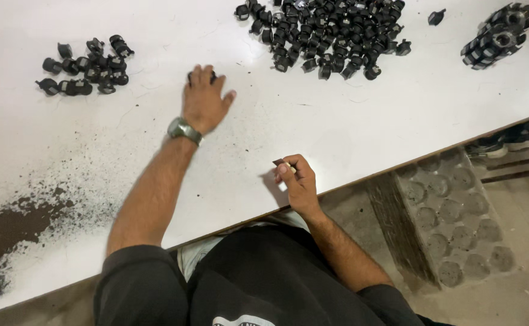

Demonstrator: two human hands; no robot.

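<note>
My left hand (pixel 204 99), with a metal wristwatch (pixel 184 130) on the wrist, reaches out over the white table (pixel 367 121). Its fingers curl over a small black part (pixel 191 76) that is mostly hidden. My right hand (pixel 297 184) rests near the table's front edge, pinching a small thin dark blade-like piece (pixel 278 162) between thumb and fingers. A big heap of small black parts (pixel 331 33) lies at the far middle. A smaller group of the same black parts (pixel 86 66) lies at the far left.
A stack of larger black ring-shaped parts (pixel 498 36) sits at the far right, with one loose black part (pixel 436 17) near it. Dark dust and shavings (pixel 29 211) cover the table's left front. Below the edge, a grey moulded tray with round cups (pixel 457 217) lies on the floor.
</note>
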